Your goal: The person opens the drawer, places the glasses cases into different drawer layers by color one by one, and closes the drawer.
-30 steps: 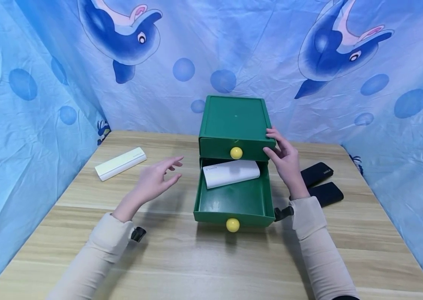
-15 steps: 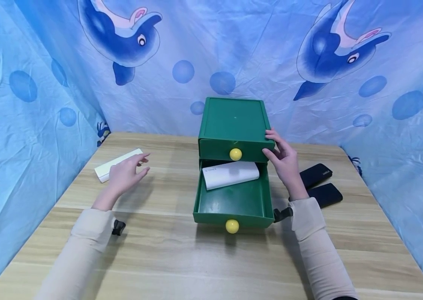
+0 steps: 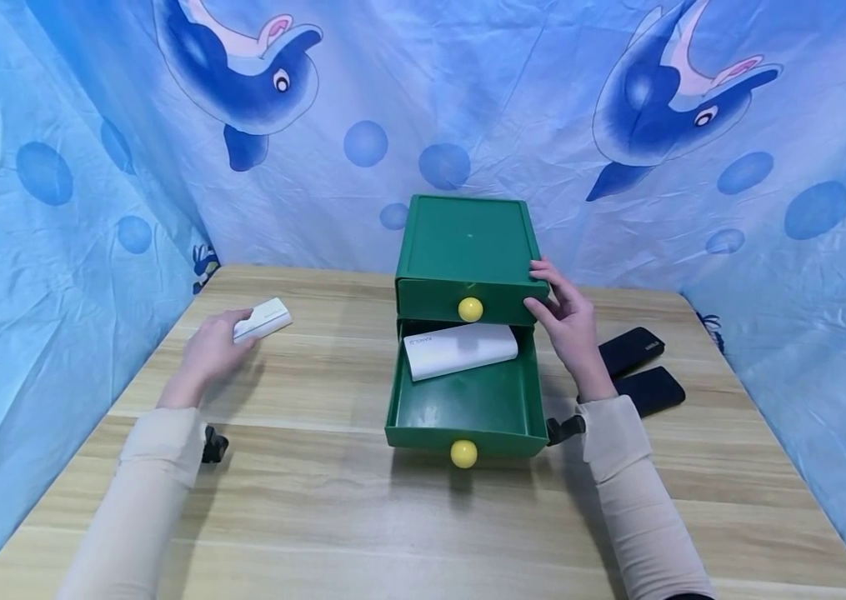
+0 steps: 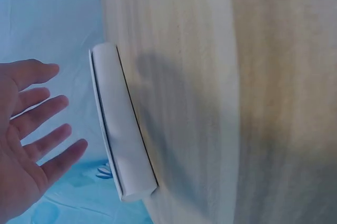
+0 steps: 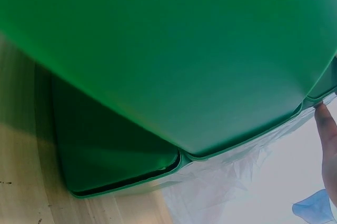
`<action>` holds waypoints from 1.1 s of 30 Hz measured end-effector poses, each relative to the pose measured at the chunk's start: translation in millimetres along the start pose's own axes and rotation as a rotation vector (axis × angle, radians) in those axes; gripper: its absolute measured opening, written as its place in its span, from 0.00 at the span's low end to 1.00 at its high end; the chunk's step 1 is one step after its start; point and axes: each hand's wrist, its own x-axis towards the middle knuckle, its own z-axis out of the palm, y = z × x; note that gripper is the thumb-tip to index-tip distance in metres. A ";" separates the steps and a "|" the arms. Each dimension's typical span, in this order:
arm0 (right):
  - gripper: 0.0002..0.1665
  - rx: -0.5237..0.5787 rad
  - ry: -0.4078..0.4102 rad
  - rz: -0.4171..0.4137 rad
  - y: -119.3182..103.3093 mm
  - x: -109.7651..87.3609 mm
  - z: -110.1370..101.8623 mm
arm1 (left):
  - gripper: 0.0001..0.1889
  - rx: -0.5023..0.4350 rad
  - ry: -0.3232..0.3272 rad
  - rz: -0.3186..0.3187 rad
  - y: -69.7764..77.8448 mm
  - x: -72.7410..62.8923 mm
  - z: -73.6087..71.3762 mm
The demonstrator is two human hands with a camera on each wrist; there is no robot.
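On the table, nearest you at lower centre, the bottom drawer stands pulled out, a white case lying slantwise inside. Right of it lie two black cases. At left, your left hand covers one end of another white case; its fingers are spread, and I can't tell whether they touch. Right of centre, your right hand grips the green cabinet by its corner. A blue curtain hangs behind.
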 end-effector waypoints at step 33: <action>0.23 -0.011 -0.008 -0.019 3.3 -0.3 -0.6 | 0.30 0.041 -0.270 -0.099 -35.7 17.8 -6.4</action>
